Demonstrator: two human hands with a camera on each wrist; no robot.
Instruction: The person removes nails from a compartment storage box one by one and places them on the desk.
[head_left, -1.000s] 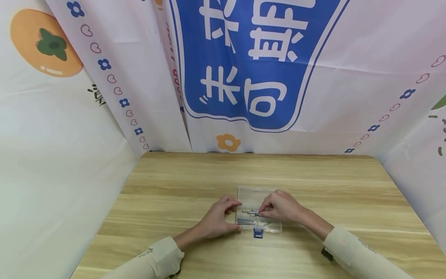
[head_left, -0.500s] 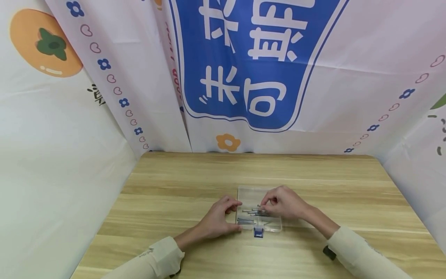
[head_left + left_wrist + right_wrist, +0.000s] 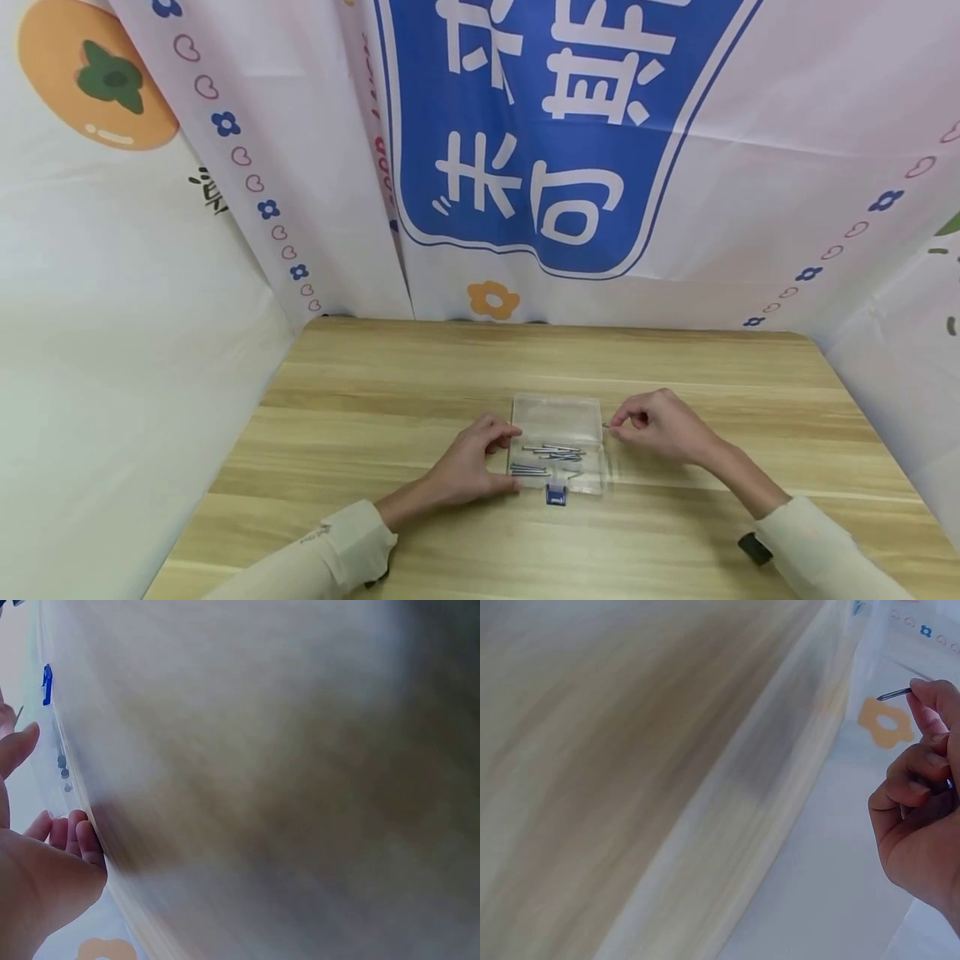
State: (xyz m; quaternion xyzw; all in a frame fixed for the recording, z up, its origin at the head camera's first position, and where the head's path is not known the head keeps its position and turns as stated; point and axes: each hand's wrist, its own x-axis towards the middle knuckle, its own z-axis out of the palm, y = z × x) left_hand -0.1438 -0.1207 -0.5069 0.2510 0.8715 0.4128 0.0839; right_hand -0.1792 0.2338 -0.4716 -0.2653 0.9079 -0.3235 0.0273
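A clear plastic box (image 3: 557,415) lies opened flat on the table, with a blue latch (image 3: 556,496) at its near edge. Several loose nails (image 3: 553,452) lie in its middle, and a neat row of nails (image 3: 529,470) fills the near left compartment. My left hand (image 3: 467,465) rests against the box's left side, thumb and fingers spread and relaxed along the edge. Just beyond the right side, my right hand (image 3: 667,429) pinches one nail (image 3: 892,694) between thumb and index finger. Its pointed end sticks out in the right wrist view; the head is hidden.
The wooden table (image 3: 375,375) extends around the box on all sides. A printed cloth (image 3: 450,283) hangs along the back edge, and white cloth walls stand at both sides. A single small nail (image 3: 574,475) lies in the near right compartment.
My right hand has lifted a nail out of the loose pile and moved right, past the box's edge. The left hand has stayed at the box.
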